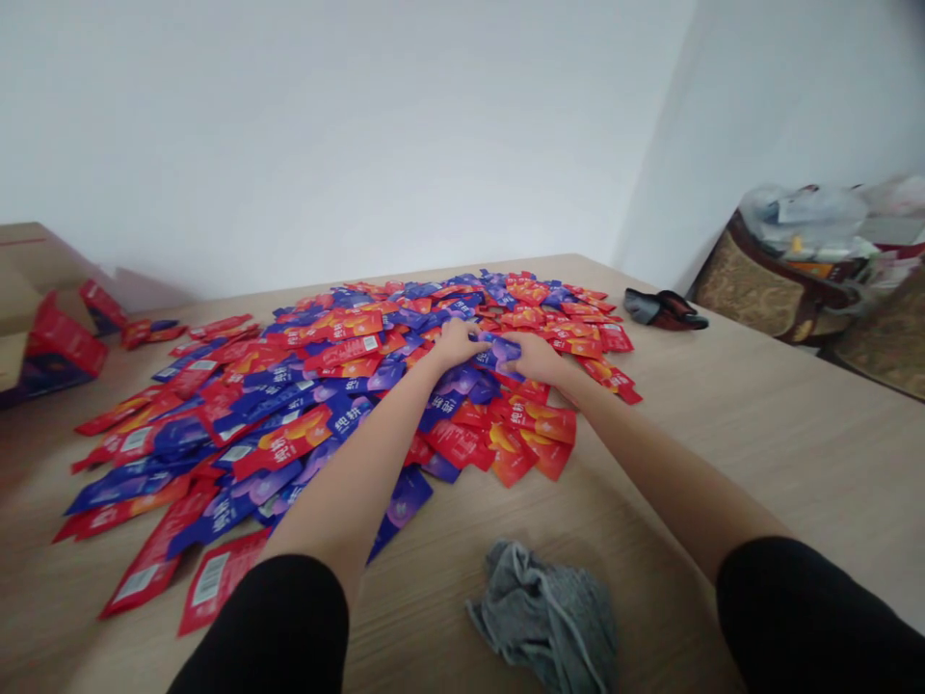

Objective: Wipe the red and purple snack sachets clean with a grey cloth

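A wide heap of flat sachets (289, 439), some red and orange, others purple, covers much of the tabletop. Both arms reach forward into its middle. Between my hands lies one purple sachet (498, 353). My right hand (533, 359) pinches its right end, thumb and fingers closed on it. My left hand (457, 342) rests at its left end with curled fingers, partly hidden behind the back of the hand; whether it grips that same sachet or another is unclear. Just below them are more purple sachets and a fan of orange ones (531, 434).
A crumpled grey cloth (545, 612) lies near the front. At the left edge stands an open cardboard box (50, 260) with sachets in it. A dark shoe-like item (665, 308) is at the back right. Beyond the wooden table (780, 414), patterned chairs (758, 275) hold plastic bags (809, 217).
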Action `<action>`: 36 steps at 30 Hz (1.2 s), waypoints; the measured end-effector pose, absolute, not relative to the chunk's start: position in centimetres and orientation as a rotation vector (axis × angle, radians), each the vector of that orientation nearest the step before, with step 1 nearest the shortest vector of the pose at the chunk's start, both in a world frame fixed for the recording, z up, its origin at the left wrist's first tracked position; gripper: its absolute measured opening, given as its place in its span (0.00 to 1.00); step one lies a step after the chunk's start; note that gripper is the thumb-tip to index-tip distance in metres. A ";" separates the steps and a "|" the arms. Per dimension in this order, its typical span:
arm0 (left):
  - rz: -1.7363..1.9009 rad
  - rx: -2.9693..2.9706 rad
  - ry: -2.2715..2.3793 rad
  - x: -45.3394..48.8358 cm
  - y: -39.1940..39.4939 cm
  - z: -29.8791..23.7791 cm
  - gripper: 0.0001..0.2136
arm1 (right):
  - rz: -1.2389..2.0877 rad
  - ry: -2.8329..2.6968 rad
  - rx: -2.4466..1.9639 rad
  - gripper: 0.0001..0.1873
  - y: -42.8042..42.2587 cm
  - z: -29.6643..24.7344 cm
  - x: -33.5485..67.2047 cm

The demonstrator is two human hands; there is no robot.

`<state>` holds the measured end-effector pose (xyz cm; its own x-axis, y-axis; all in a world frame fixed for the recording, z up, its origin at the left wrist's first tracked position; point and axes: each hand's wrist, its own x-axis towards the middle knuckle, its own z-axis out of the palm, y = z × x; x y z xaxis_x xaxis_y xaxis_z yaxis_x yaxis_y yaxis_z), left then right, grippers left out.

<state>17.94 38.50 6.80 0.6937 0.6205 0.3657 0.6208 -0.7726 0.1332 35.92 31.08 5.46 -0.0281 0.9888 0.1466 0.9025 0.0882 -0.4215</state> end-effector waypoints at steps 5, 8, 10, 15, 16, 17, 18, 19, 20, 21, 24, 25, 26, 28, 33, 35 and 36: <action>-0.545 -3.178 -1.156 12.2 33.4 11.2 0.14 | 0.561 -2.160 -1.440 0.33 27.9 9.7 33.7; -0.480 -3.360 -1.294 7.2 27.9 12.6 0.09 | 0.761 -2.323 -1.247 0.31 23.8 11.6 29.8; -0.427 -3.437 -1.399 3.7 23.5 12.5 0.08 | 0.900 -2.455 -1.137 0.29 20.7 11.9 26.9; -0.303 -3.560 -1.943 -2.2 13.5 7.9 0.06 | 1.159 -2.651 -0.974 0.27 13.8 8.3 21.1; -0.315 -3.528 -1.984 -2.6 11.9 6.6 0.05 | 1.176 -2.682 -0.983 0.26 12.8 7.1 20.3; -0.315 -3.479 -2.012 -2.8 10.6 5.5 0.05 | 1.165 -2.714 -1.000 0.26 11.9 6.0 19.7; -0.303 -3.411 -2.034 -2.9 9.4 4.5 0.05 | 1.119 -2.752 -1.024 0.26 11.0 5.1 19.2; -0.274 -3.323 -2.049 -2.9 8.4 3.9 0.05 | 1.025 -2.785 -1.065 0.27 10.3 4.5 19.0; -0.240 -3.218 -2.045 -2.9 7.5 3.5 0.06 | 0.886 -2.805 -1.113 0.29 9.6 4.1 19.0; -0.214 -3.107 -2.008 -2.8 6.7 3.5 0.08 | 0.725 -2.810 -1.160 0.31 9.0 4.0 19.2; -0.233 -2.872 -1.754 -3.1 4.7 4.1 0.14 | 0.311 -2.716 -1.307 0.33 7.2 4.6 21.4; -0.254 -2.852 -1.668 -3.3 4.1 4.2 0.16 | 0.237 -2.672 -1.356 0.33 6.5 4.7 22.5; -0.270 -2.856 -1.604 -3.6 3.3 4.2 0.17 | 0.190 -2.634 -1.404 0.32 5.8 4.6 23.7; -0.267 -2.898 -1.514 -4.0 1.8 3.5 0.20 | 0.134 -2.590 -1.510 0.30 4.1 3.6 25.9; -0.173 -2.895 -1.392 -3.7 -1.2 0.2 0.23 | 0.119 -2.442 -1.602 0.22 2.3 0.1 28.7; -0.167 -2.879 -1.394 -3.4 -1.6 -0.4 0.24 | 0.218 -2.293 -1.564 0.20 2.8 0.5 28.0; -0.165 -2.879 -1.394 -3.3 -1.6 -0.6 0.24 | 0.252 -2.206 -1.532 0.19 3.2 1.1 27.2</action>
<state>-3.33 -1.61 -0.56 0.6161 0.7849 0.0657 0.7786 -0.6195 0.1004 27.15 3.21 1.10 -0.2891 0.9241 0.2499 0.8438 0.3693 -0.3895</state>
